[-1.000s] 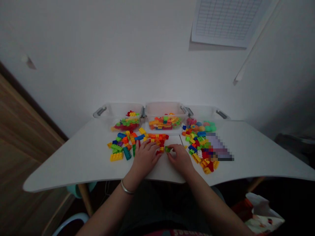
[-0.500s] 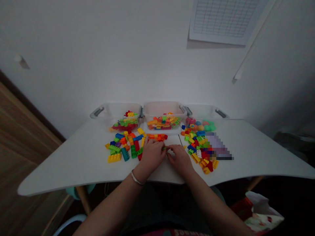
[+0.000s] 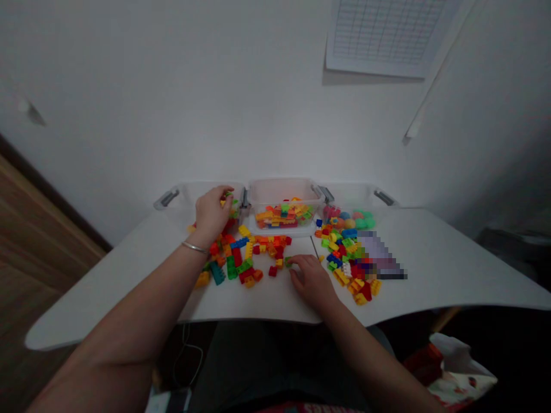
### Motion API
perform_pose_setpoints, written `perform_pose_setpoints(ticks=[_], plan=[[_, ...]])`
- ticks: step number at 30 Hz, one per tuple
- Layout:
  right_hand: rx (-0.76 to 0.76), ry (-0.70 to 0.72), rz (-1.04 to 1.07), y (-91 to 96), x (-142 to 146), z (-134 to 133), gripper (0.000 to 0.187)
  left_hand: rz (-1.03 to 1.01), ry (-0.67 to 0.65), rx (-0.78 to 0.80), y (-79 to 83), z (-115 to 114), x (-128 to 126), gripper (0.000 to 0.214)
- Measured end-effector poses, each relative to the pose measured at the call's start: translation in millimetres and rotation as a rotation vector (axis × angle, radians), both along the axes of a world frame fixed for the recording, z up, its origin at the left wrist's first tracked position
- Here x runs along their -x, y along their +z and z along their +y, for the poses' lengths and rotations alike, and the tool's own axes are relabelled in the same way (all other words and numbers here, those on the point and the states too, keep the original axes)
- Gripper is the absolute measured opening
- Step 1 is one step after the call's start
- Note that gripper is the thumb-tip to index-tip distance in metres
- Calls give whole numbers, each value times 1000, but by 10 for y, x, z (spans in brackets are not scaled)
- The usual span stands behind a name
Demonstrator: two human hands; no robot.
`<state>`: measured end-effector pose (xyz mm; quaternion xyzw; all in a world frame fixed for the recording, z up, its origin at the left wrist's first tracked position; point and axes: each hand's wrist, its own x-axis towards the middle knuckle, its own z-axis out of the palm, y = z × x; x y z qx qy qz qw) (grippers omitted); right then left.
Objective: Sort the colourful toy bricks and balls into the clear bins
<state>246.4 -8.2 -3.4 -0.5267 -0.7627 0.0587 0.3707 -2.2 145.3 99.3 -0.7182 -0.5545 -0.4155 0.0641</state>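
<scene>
My left hand (image 3: 213, 211) is over the left clear box (image 3: 185, 195), thumb and fingers apart. Light green shows between them; whether it is touched or lies behind in the box I cannot tell. My right hand (image 3: 313, 280) rests low over the middle of the table, its fingertips closed on a small green building block (image 3: 288, 261). Beside it lie a red block (image 3: 272, 271) and loose orange and yellow ones. A wider spread of mixed building blocks (image 3: 236, 258) lies to the left, partly under my left forearm.
The middle clear box (image 3: 284, 189) holds many blocks, and the right clear box (image 3: 359, 198) holds round coloured pieces. More loose blocks (image 3: 344, 258) lie right of my right hand, next to a blurred flat object (image 3: 381, 255). The white table (image 3: 129, 275) meets a wall behind.
My left hand has left my right hand and moved up and left to the left box. My right hand stays in place with the green block. Blocks formerly behind my left hand now show.
</scene>
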Motion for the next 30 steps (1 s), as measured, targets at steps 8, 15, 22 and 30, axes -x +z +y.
perform_pose_setpoints(ticks=[8, 15, 22, 30], plan=[[4, -14, -6, -3, -3, 2, 19, 290, 302, 307, 10, 238, 122, 42], [1, -27, -3, -4, -15, 4, 18, 476, 324, 249, 10, 125, 28, 54], [6, -28, -5, -1, -19, 7, 17, 233, 184, 232, 35, 105, 101, 47], [-29, -98, -14, -36, -28, 8, 22, 322, -171, 58, -147, -595, -150, 41]])
